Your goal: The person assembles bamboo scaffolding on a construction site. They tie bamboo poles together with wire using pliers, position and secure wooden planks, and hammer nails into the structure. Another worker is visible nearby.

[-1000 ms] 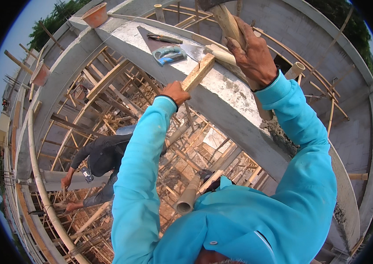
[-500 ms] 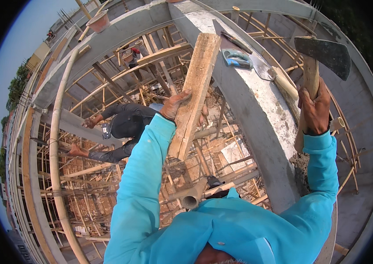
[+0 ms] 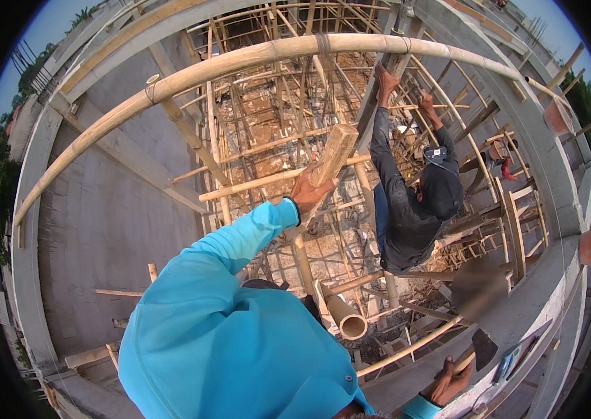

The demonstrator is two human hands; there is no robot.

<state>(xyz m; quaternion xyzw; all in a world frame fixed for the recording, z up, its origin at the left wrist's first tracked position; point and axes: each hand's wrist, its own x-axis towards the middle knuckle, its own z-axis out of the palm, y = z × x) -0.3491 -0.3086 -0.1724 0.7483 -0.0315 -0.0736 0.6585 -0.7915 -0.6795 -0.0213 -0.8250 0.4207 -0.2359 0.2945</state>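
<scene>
My left hand [image 3: 311,192] is wrapped round a short wooden board [image 3: 337,150], held out over the open frame below with its far end tilted up. Down at the lower right, my right hand [image 3: 447,384] grips the wooden handle of a hatchet [image 3: 484,349]. The hatchet's dark blade is over the concrete beam [image 3: 540,300], close to a blue-handled tool [image 3: 507,364] lying there. Part of the right forearm is cut off by the picture's lower edge.
A co-worker in dark clothes [image 3: 407,216] is below, both arms raised to an upright timber. A long bamboo pole [image 3: 260,54] arches across the far side. A hollow bamboo end [image 3: 353,326] points up near me. An orange-brown bucket [image 3: 590,248] sits at the right beam.
My view has turned left, so the beam and tools now lie at the lower right. The board is still in my left hand; the hatchet hand appears much lower, and the co-worker's arms are raised.
</scene>
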